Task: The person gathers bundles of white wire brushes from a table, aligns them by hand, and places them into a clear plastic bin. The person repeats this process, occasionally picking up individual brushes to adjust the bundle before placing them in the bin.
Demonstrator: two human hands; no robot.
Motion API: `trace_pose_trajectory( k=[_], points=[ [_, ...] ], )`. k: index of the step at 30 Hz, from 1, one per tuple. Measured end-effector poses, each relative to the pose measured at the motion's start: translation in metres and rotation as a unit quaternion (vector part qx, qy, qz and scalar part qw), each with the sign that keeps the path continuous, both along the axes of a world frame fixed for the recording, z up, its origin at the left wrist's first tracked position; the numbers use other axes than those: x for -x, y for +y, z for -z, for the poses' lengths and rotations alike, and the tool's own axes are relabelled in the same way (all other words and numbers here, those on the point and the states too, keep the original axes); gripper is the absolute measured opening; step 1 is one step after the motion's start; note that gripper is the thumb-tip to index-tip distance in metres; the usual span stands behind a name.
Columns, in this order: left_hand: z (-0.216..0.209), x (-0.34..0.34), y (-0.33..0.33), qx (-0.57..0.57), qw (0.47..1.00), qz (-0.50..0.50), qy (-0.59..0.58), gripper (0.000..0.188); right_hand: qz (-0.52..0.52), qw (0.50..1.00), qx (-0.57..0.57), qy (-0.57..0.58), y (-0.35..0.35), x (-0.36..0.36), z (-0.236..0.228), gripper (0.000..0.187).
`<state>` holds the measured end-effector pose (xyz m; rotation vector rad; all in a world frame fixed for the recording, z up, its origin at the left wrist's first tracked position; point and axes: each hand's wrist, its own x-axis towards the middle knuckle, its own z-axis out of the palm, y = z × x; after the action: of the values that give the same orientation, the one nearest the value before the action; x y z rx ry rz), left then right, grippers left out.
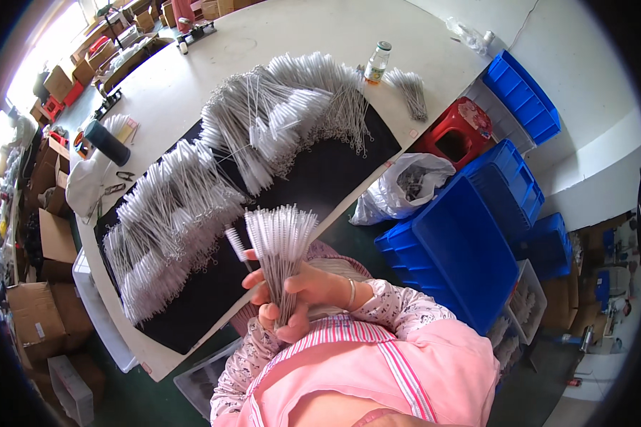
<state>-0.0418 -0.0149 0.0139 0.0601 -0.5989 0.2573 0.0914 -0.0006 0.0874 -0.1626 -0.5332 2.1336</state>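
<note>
In front of my chest I hold an upright bundle of thin straw brushes [281, 235], white bristles up and bare wire stems down. My left hand [281, 324] is closed around the lower ends of the stems. From the right, my right hand [317, 286] wraps the stems higher up, just below the bristles, its thumb in front. A single straw brush [236, 244] stands apart at the bundle's left, by fingertips that show past the stems. Beyond my hands, large heaps of the same brushes [178, 206] lie on a black cloth [324, 181] over the table.
The pale table [278, 28] carries a glass jar [377, 62], a small brush bundle [409, 92] and a dark green cylinder [107, 142]. At right stand a red stool [456, 132], a white plastic bag [399, 188] and blue bins [449, 256]. Cardboard boxes [43, 313] line the left.
</note>
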Motion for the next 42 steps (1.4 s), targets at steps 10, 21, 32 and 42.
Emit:
trace_pose_trajectory(
  k=[10,21,32,42],
  points=[
    [-0.021,-0.034,0.039,-0.032,0.918,0.059,0.390,0.064,0.387,0.835,0.245,-0.304,0.060,-0.165,0.013,0.026],
    [0.002,-0.006,0.076,0.058,0.879,-0.003,0.473,0.050,0.442,0.162,0.152,-0.869,0.252,-0.474,0.028,0.056],
    [0.016,-0.015,0.091,0.097,0.860,-0.005,0.500,0.057,0.405,0.127,0.135,-0.895,0.315,-0.496,0.072,0.107],
    [0.012,-0.019,0.095,0.117,0.854,-0.011,0.507,0.054,0.403,0.242,0.022,-0.883,0.315,-0.525,0.077,0.080]
  ],
)
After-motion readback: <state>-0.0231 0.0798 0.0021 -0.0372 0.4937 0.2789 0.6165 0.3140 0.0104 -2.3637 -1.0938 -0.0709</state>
